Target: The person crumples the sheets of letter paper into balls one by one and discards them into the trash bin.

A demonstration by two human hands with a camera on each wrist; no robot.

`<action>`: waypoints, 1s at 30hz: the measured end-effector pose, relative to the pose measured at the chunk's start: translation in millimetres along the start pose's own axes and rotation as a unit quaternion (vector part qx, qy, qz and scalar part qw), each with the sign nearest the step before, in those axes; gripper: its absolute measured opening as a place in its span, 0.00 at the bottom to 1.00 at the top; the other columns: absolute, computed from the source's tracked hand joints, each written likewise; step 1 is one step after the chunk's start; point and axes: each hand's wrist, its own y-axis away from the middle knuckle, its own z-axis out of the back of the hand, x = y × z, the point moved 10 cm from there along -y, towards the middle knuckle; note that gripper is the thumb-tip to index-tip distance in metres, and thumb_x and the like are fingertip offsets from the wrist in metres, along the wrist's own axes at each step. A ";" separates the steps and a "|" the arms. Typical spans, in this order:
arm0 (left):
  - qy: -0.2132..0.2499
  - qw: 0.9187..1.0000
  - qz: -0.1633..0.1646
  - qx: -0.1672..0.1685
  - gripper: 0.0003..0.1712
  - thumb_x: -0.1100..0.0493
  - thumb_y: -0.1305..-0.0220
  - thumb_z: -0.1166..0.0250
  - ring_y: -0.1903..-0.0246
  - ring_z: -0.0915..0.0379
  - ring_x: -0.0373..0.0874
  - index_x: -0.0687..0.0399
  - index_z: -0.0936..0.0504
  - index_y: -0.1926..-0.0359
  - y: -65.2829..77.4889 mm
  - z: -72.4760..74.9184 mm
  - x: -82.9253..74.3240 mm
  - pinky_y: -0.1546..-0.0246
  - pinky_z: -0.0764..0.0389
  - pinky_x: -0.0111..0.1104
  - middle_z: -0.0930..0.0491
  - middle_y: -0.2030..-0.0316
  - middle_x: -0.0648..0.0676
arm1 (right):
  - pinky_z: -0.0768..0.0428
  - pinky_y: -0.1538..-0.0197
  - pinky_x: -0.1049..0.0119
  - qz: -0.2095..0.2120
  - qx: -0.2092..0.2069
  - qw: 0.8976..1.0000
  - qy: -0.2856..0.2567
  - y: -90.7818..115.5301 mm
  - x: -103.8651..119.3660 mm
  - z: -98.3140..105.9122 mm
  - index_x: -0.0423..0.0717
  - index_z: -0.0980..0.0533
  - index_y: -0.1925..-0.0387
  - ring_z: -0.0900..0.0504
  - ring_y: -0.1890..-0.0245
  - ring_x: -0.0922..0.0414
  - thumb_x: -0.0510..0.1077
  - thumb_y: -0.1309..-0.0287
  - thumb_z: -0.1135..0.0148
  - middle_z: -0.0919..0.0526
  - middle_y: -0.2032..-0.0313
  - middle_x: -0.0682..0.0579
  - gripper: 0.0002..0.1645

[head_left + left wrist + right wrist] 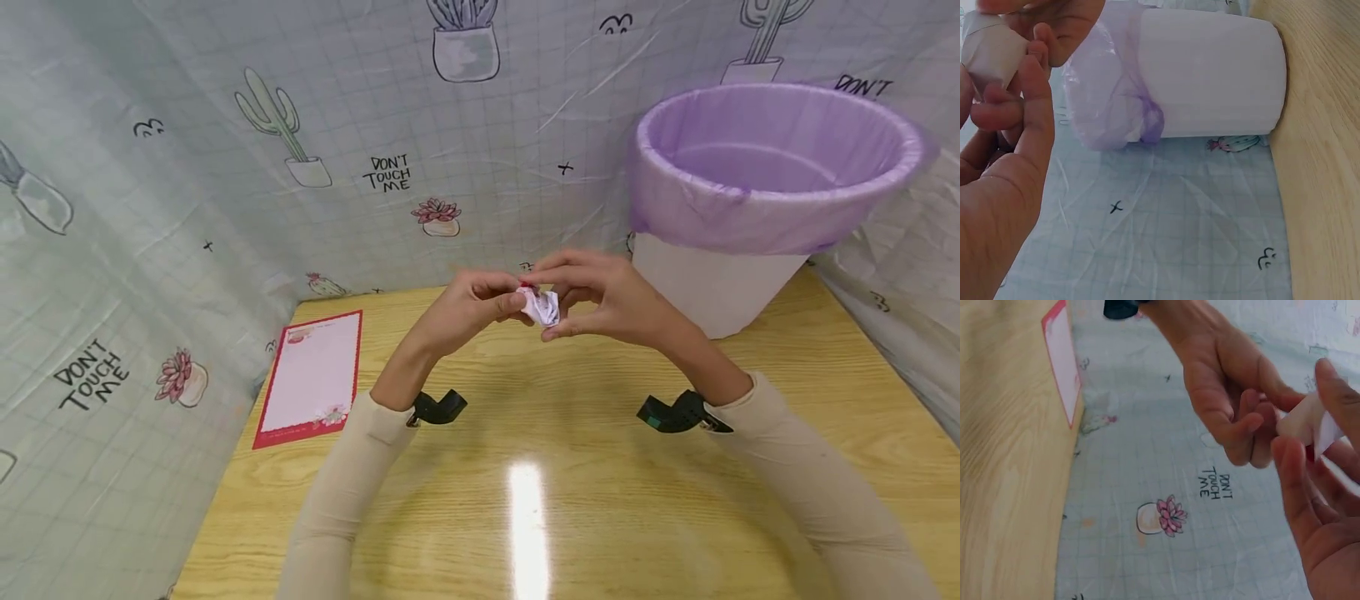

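A crumpled ball of paper [542, 307], white with a bit of red, is held up between both hands above the table. My left hand [480, 307] pinches its left side between thumb and fingers. From the other side my right hand [611, 298] grips it, thumb low and fingers over the top. In the left wrist view the paper ball [994, 50] shows pale and creased among the fingers. The right wrist view has the paper ball [1307, 422] between the fingertips of both hands.
A flat sheet of paper [313, 375] with a red border lies at the table's left edge. At the back right stands a white bin [705, 283] lined with a purple bag [690, 200]. Printed cloth [300, 225] hangs behind the wooden table [600, 500].
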 end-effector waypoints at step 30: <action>-0.257 0.929 -0.116 -0.241 0.32 0.61 0.42 0.22 0.47 0.20 0.45 0.61 0.20 0.37 10.8 -5.9 -27.8 0.48 0.15 0.38 0.18 0.45 0.56 | 0.16 0.56 0.73 0.023 -0.142 0.983 0.112 -1.9 0.6 15.6 0.31 0.18 0.53 0.18 0.62 0.59 0.25 0.59 0.21 0.16 0.54 0.42 0.27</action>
